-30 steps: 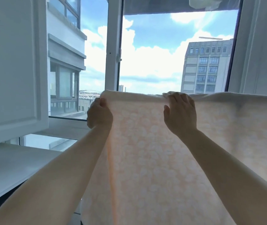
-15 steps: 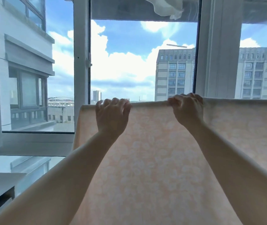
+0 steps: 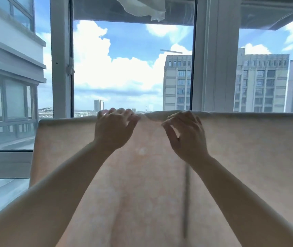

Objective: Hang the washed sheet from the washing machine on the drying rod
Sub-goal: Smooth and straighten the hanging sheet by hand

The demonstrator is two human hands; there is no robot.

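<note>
The pale peach sheet (image 3: 248,148) with a faint round pattern hangs spread across the view, its top edge folded over a level line at hand height. The rod itself is hidden under that fold. My left hand (image 3: 114,130) lies at the top edge left of centre, its fingers spread and relaxed over the fold. To its right, my right hand (image 3: 186,136) sits just below the top edge with loosely curled fingers and the thumb apart from them; it holds no fabric that I can see. The sheet's left edge (image 3: 35,148) hangs straight down.
Behind the sheet are tall windows with white frames (image 3: 60,68), one thick post (image 3: 215,59) just right of centre. A white cloth (image 3: 142,6) hangs from above at the top. A thin dark vertical line (image 3: 186,202) shows through the sheet below my right wrist.
Both hands have let go of the sheet's top edge, and their fingers have opened. They have moved closer together. The view has shifted right along the sheet.
</note>
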